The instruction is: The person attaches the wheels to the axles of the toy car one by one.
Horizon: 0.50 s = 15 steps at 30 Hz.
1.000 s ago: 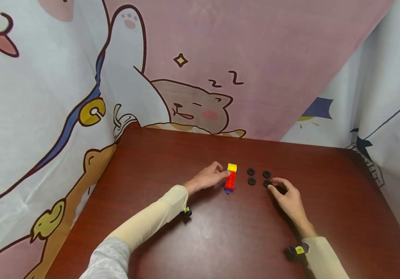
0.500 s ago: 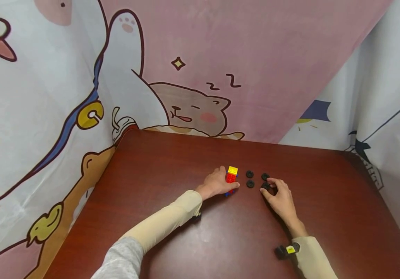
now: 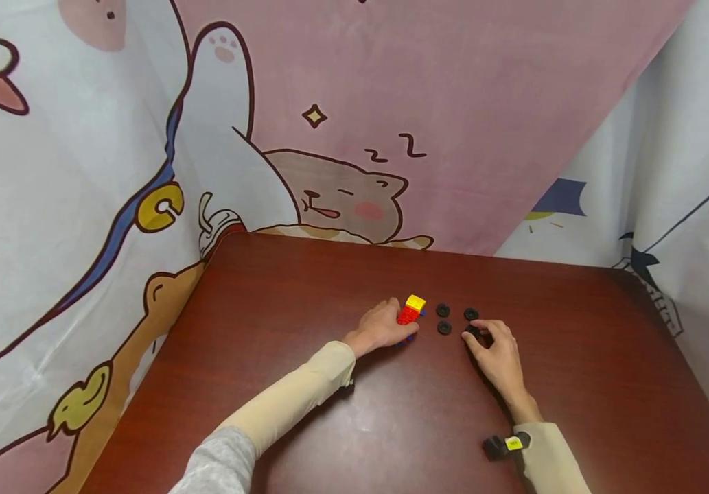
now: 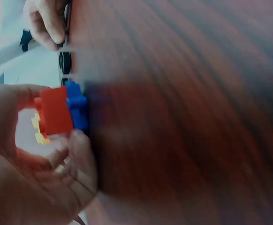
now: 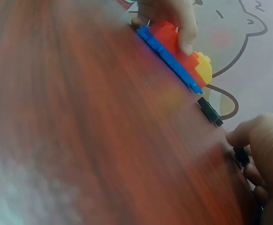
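Observation:
My left hand [image 3: 381, 325] grips a small toy brick car [image 3: 412, 312] on the table, thumb on the near side. The car has red bricks, a yellow brick at its far end and a blue base, seen clearly in the right wrist view as the blue base strip [image 5: 170, 60]. In the left wrist view, thumb and fingers lie on either side of the red brick [image 4: 56, 111]. My right hand [image 3: 500, 357] pinches a black toy wheel [image 3: 471, 331] between thumb and fingers; the hand partly covers it in the right wrist view.
Other black wheels lie flat between the hands: a far left wheel [image 3: 443, 310], a near left wheel [image 3: 444, 328] and a far right wheel [image 3: 471, 313]. Cartoon-printed cloth [image 3: 453, 137] hangs behind and beside the brown wooden table [image 3: 305, 274].
My left hand has moved over the car and taken hold of it; the car has turned, its yellow end swinging right. The right hand has closed in on the near right wheel.

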Each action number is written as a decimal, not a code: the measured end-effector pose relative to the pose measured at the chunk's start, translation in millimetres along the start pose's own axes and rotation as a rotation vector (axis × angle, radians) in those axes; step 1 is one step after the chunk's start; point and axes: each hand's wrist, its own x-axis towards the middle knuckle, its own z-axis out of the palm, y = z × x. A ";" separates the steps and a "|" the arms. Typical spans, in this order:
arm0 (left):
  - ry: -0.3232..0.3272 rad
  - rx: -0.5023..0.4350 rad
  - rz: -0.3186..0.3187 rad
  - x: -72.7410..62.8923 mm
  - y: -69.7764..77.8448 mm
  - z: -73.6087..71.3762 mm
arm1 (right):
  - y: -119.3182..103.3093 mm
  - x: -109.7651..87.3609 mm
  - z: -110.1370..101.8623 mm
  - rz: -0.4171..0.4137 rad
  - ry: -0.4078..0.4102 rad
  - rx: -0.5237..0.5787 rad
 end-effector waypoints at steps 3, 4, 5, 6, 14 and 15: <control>-0.017 -0.094 0.045 0.6 -8.6 -2.7 | 0.8 -2.5 -0.4 0.027 0.040 0.050; -0.027 -0.127 0.057 0.8 -11.2 -3.3 | 1.0 -3.4 -0.7 0.041 0.054 0.072; -0.036 -0.163 0.066 0.9 -13.0 -4.3 | 0.8 -3.9 -1.3 0.056 0.066 0.096; -0.049 -0.200 0.075 1.4 -14.6 -5.4 | 0.4 -3.9 -1.9 0.069 0.079 0.122; -0.064 -0.619 0.091 16.3 -7.2 -19.1 | -13.1 24.2 -7.8 0.050 0.158 0.257; -0.061 -0.659 0.099 18.0 -4.0 -21.4 | -17.5 30.1 -8.4 0.031 0.181 0.281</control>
